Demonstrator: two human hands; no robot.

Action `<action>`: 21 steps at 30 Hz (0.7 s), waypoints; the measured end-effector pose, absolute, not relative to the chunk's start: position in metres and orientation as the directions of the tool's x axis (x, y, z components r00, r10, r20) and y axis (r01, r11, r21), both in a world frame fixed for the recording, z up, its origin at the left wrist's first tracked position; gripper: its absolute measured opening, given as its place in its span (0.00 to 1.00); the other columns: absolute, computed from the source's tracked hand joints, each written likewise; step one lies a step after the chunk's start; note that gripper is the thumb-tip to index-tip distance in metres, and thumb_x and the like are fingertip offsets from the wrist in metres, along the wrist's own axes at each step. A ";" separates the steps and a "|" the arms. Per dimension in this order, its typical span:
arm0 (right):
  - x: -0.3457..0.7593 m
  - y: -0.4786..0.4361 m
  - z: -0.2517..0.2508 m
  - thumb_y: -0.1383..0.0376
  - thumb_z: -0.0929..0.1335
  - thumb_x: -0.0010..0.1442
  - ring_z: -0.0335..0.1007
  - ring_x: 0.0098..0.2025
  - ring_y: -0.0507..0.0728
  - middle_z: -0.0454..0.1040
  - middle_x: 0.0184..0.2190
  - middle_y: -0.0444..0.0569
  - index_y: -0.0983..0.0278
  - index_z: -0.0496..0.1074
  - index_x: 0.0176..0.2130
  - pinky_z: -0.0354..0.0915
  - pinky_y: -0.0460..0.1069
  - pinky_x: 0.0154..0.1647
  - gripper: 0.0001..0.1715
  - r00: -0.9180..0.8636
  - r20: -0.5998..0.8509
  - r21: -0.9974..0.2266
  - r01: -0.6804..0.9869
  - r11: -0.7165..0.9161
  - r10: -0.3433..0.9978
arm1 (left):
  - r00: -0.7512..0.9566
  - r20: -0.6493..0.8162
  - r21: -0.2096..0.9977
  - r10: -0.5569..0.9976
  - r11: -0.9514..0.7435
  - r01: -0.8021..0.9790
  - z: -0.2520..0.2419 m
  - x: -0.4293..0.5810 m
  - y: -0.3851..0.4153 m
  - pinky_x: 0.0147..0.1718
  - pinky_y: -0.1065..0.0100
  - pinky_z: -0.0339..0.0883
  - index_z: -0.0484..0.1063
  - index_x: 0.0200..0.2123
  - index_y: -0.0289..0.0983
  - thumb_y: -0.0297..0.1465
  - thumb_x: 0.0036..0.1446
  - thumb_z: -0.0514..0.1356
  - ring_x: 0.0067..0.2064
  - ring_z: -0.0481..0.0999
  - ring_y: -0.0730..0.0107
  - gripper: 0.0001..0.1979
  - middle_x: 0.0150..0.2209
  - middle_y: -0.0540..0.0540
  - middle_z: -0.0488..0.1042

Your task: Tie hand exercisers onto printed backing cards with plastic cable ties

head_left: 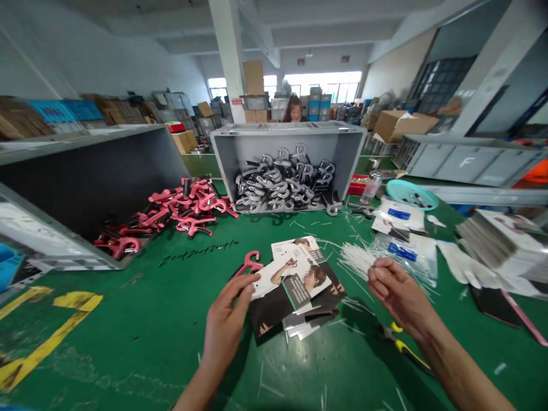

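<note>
My left hand (231, 314) pinches the left edge of a white and dark printed card (285, 274) between thumb and fingers. That card lies over several similar cards (274, 317) on the green table. Just behind its left corner is a red piece with a curved end, like a hand grip exerciser (248, 262), partly covered by the card and my fingers. My right hand (391, 288) is closed, fingertips together, at the near right end of a heap of thin white plastic ties (357, 260). Whether a tie is between those fingertips cannot be made out.
Red hand grips (188, 208) spill from a tipped grey bin (85, 165) at left. Another bin (353, 165) holds grey ones (282, 185). Yellow-black pliers (406, 348) lie below my right forearm. Plastic bags (402, 251), a glove (464, 265) and stacked boxes (505, 240) are at right. A person sits beyond.
</note>
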State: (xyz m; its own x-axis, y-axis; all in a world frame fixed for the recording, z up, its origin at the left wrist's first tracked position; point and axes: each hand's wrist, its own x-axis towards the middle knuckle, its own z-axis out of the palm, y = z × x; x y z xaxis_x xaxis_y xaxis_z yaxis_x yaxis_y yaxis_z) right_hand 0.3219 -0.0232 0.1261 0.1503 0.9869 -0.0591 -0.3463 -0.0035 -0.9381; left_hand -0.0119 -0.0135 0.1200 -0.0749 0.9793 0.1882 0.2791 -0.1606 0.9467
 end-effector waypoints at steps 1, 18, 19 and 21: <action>0.303 -0.037 0.134 0.61 0.76 0.55 0.51 0.20 0.44 0.64 0.24 0.37 0.60 0.69 0.38 0.56 0.40 0.22 0.15 0.094 -0.080 -0.894 -0.447 -0.030 0.992 | 0.046 0.118 0.972 0.992 -0.125 0.201 0.127 0.001 -0.024 0.44 0.64 0.67 0.79 0.47 0.40 0.41 0.62 0.58 0.41 0.75 0.63 0.17 0.42 0.43 0.79; 0.224 -0.100 0.091 0.50 0.70 0.58 0.70 0.31 0.55 0.77 0.34 0.48 0.60 0.77 0.42 0.67 0.48 0.30 0.19 -0.209 -0.140 -0.988 0.093 -0.123 0.968 | 0.441 -0.146 0.954 0.885 0.008 0.299 0.117 0.032 -0.079 0.27 0.73 0.58 0.78 0.26 0.34 0.37 0.62 0.57 0.25 0.69 0.73 0.17 0.22 0.47 0.74; 0.224 -0.100 0.090 0.50 0.71 0.58 0.72 0.34 0.57 0.77 0.34 0.48 0.60 0.77 0.39 0.68 0.49 0.34 0.17 -0.221 -0.119 -0.989 0.113 -0.096 0.968 | 0.453 -0.135 0.931 0.881 -0.044 0.362 0.119 0.031 -0.080 0.28 0.73 0.58 0.77 0.25 0.34 0.36 0.62 0.57 0.25 0.70 0.72 0.17 0.22 0.47 0.74; 0.224 -0.102 0.088 0.52 0.71 0.57 0.74 0.39 0.59 0.78 0.34 0.48 0.59 0.78 0.37 0.69 0.50 0.41 0.15 -0.232 -0.095 -0.990 0.126 -0.067 0.968 | 0.491 -0.123 0.876 0.862 -0.139 0.463 0.123 0.031 -0.082 0.29 0.72 0.58 0.76 0.24 0.35 0.33 0.62 0.56 0.26 0.71 0.72 0.17 0.23 0.48 0.75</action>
State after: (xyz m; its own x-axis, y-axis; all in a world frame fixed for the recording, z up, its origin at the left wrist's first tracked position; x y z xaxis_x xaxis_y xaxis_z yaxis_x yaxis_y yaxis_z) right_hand 0.2241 -0.1020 0.0879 -0.2322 0.9680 -0.0950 0.1263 -0.0669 -0.9897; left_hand 0.0308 -0.0824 0.1230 0.4915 0.8622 -0.1231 0.4628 -0.1388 0.8755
